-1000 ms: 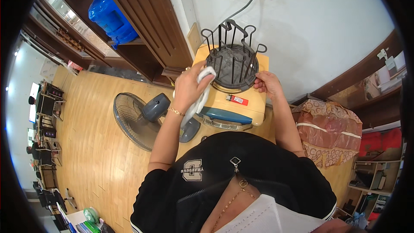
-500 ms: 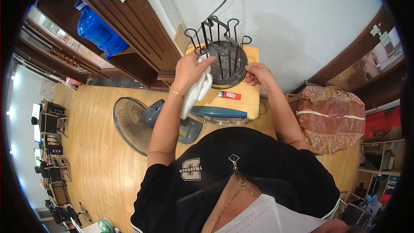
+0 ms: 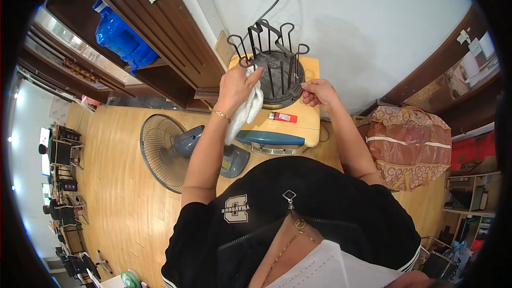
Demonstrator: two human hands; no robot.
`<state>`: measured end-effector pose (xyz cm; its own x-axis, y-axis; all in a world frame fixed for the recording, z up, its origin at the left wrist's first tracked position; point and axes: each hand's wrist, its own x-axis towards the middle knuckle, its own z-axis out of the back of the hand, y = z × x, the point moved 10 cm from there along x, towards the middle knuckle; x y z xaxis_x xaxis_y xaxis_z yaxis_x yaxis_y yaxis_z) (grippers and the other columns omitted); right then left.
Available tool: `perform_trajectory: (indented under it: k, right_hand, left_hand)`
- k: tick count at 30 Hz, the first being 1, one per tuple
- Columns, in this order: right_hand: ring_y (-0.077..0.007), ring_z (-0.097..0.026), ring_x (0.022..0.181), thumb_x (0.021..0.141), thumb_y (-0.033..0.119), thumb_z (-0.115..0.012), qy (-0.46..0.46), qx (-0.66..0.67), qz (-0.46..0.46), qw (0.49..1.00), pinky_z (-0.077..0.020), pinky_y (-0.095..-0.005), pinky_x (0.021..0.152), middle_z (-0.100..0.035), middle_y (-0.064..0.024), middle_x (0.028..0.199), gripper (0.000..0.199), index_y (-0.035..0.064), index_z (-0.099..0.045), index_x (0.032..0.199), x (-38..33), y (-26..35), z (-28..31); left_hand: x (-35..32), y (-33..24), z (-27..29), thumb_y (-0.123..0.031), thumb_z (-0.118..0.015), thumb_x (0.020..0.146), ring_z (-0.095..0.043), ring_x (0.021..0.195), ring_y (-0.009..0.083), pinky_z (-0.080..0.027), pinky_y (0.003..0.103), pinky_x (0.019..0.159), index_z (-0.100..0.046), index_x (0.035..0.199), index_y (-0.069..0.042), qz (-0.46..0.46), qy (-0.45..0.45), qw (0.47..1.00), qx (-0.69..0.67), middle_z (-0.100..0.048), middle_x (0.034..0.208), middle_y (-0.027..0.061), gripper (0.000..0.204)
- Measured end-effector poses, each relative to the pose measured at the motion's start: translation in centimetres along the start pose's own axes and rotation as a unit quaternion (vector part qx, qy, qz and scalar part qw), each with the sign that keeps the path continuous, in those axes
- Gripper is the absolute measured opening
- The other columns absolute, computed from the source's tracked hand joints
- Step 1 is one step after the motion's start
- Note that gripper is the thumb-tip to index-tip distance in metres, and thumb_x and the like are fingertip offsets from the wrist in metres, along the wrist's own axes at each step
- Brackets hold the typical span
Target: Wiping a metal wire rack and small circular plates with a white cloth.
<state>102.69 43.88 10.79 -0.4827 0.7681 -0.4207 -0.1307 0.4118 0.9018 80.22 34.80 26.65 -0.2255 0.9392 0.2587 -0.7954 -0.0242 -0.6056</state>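
The left hand (image 3: pixel 234 88) held a white cloth (image 3: pixel 248 109), with the thumb on one side and the fingers partly hidden behind it. The cloth hung down from the hand in a soft bunch. That hand was at the left side of a black rack (image 3: pixel 270 80), which had a round bottom and thin rods standing up in a ring, some with loops on top. The rack sat on a pale yellow stand (image 3: pixel 308 128), close to the white wall (image 3: pixel 373 32). The right hand (image 3: pixel 318 94) was at the other side of the rack, with its fingers curled in and its thumb and first finger close together at the round edge. I cannot tell if those two tips pinched the edge or only touched it. A red lighter (image 3: pixel 283 117) lay flat on the stand, in front of the rack and between the two hands. A blue strip (image 3: pixel 272 138) ran along the front of the stand. A gray fan (image 3: pixel 162 152) stood on the wood floor (image 3: pixel 122 160) to the left, and a big brown bag (image 3: pixel 408 146) was to the right.
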Motion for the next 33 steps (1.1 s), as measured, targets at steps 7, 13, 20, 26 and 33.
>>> perform_trajectory:
  k: [7, 13, 20, 26, 33]
  right_hand:
    - [-0.0107, -0.062, 0.054, 0.089, 0.023, -0.065, -0.019, -0.001, 0.007, 1.0, -0.046, -0.0209, 0.041, -0.063, -0.0021, 0.069, 0.018, 0.0081, -0.058, 0.082, -0.3, 0.6, 0.3]
    - [-0.0111, -0.063, 0.056, 0.089, 0.023, -0.064, 0.0, 0.033, 0.006, 0.999, -0.047, -0.0208, 0.042, -0.063, -0.0023, 0.071, 0.017, 0.0083, -0.058, 0.083, -0.5, 0.9, 0.0]
    - [-0.0117, -0.064, 0.056, 0.09, 0.022, -0.062, -0.034, 0.018, 0.014, 0.999, -0.0464, -0.0214, 0.04, -0.064, -0.0036, 0.072, 0.017, 0.0079, -0.057, 0.083, -0.3, 0.8, 0.4]
    - [-0.012, -0.062, 0.054, 0.089, 0.02, -0.062, -0.052, 0.015, 0.012, 0.998, -0.0461, -0.0222, 0.039, -0.063, -0.0034, 0.071, 0.015, 0.0076, -0.056, 0.083, -0.1, 1.0, 0.4]
    - [-0.0126, -0.061, 0.051, 0.087, 0.017, -0.06, -0.061, 0.007, 0.007, 0.998, -0.0456, -0.0231, 0.038, -0.061, -0.004, 0.069, 0.012, 0.0066, -0.056, 0.082, -0.1, 1.2, 0.3]
  left_hand:
    - [-2.1, 4.2, 3.5, -0.035, -0.064, 0.083, -0.065, 0.088, 0.0311, -0.048, 0.038, 0.078, -0.063, 0.105, -0.003, 0.051, 0.041, 0.998, 0.008, -0.068, 0.093, 0.0185, 0.039]
    - [-4.8, 8.9, 0.3, -0.034, -0.066, 0.08, -0.065, 0.094, 0.0322, -0.048, 0.038, 0.082, -0.064, 0.11, -0.006, 0.12, 0.107, 0.986, 0.045, -0.068, 0.099, 0.0172, 0.041]
    - [-4.7, 7.1, -1.5, -0.032, -0.064, 0.079, -0.063, 0.094, 0.0363, -0.049, 0.041, 0.082, -0.067, 0.106, -0.01, 0.105, 0.072, 0.992, 0.013, -0.067, 0.098, 0.02, 0.035]
    - [-3.7, 7.1, -2.6, -0.028, -0.061, 0.077, -0.063, 0.087, 0.0389, -0.049, 0.047, 0.077, -0.066, 0.095, -0.008, 0.067, 0.056, 0.994, 0.061, -0.066, 0.087, 0.0206, 0.027]
    - [-3.6, 7.3, -2.8, -0.026, -0.061, 0.076, -0.062, 0.083, 0.039, -0.049, 0.047, 0.073, -0.065, 0.092, -0.008, 0.065, 0.016, 0.997, 0.031, -0.065, 0.082, 0.0199, 0.025]
